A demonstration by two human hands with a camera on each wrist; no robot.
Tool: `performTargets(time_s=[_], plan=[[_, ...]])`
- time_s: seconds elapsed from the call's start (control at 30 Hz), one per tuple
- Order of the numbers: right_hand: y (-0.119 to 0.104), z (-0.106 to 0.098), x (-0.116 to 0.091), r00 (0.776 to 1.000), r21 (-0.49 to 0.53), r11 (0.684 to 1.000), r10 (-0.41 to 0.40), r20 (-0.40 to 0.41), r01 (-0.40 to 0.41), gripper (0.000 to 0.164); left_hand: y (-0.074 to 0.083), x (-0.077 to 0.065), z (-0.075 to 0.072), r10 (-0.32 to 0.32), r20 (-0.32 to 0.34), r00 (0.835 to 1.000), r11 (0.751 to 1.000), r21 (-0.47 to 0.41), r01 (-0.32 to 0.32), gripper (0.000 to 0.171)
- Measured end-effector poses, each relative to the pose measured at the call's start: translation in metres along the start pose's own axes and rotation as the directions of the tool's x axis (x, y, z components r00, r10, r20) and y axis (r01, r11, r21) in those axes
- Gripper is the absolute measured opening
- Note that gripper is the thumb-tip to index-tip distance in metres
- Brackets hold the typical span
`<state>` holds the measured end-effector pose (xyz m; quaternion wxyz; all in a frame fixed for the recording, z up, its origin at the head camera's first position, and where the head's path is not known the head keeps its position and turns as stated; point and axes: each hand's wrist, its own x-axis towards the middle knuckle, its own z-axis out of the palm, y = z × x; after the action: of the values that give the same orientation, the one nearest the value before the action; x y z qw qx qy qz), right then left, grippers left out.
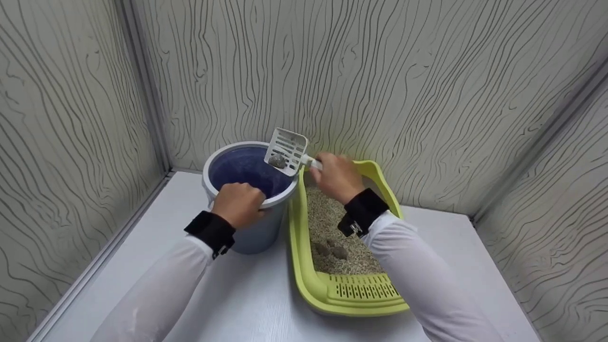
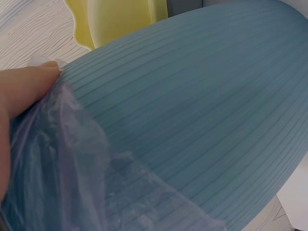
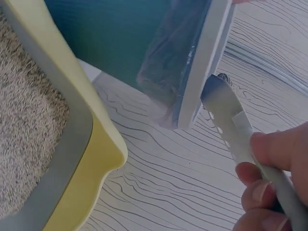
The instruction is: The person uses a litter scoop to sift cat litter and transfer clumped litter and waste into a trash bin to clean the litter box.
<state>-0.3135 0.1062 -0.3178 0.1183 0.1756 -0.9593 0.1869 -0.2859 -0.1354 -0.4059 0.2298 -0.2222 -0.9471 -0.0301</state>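
Note:
My right hand (image 1: 338, 176) grips the handle of a white slotted litter scoop (image 1: 293, 140), held tilted over the right part of a bin's rim. A grey clump (image 1: 277, 161) lies in the scoop's lower left corner. In the right wrist view the scoop (image 3: 228, 113) shows from the side, right at the rim. My left hand (image 1: 239, 205) grips the near rim of the grey-blue bin (image 1: 259, 232). From the left wrist, the thumb (image 2: 33, 84) presses at the rim, where a thin plastic liner (image 2: 96, 159) folds over the ribbed outside.
Right beside the bin stands a yellow-green litter box (image 1: 300, 266) with granular litter (image 1: 327, 213). Several darker clumps (image 1: 332, 250) lie near its front, behind a slotted lip. Wood-grain patterned walls (image 1: 361, 71) enclose the white table (image 1: 247, 304).

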Motion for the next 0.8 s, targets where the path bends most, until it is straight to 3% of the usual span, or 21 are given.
performTargets(time_s=[0.13, 0.3, 0.43, 0.57, 0.8], plan=[[-0.004, 0.008, 0.000, 0.989, -0.126, 0.988, -0.103, -0.108, 0.089, 0.013, 0.000, 0.000, -0.001, -0.007, 0.016, 1.000, 1.000, 0.008, 0.007, 0.040], [-0.006, 0.018, -0.002, 0.941, -0.288, 0.938, -0.260, -0.216, 0.193, 0.013, 0.000, 0.000, 0.000, -0.004, 0.018, 1.000, 1.000, 0.007, 0.004, 0.041], [-0.007, 0.023, -0.001, 0.908, -0.377, 0.896, -0.341, -0.244, 0.235, 0.008, 0.000, 0.000, 0.000, -0.001, 0.010, 1.000, 1.000, 0.005, 0.001, 0.038], [-0.008, 0.024, 0.001, 0.892, -0.393, 0.886, -0.364, -0.267, 0.244, 0.005, 0.000, 0.001, 0.000, -0.004, 0.008, 1.000, 1.000, 0.003, 0.004, 0.040], [-0.006, 0.019, 0.002, 0.902, -0.335, 0.908, -0.346, -0.258, 0.253, 0.005, 0.001, 0.000, 0.000, 0.002, -0.004, 1.000, 1.000, -0.004, -0.002, 0.043]])
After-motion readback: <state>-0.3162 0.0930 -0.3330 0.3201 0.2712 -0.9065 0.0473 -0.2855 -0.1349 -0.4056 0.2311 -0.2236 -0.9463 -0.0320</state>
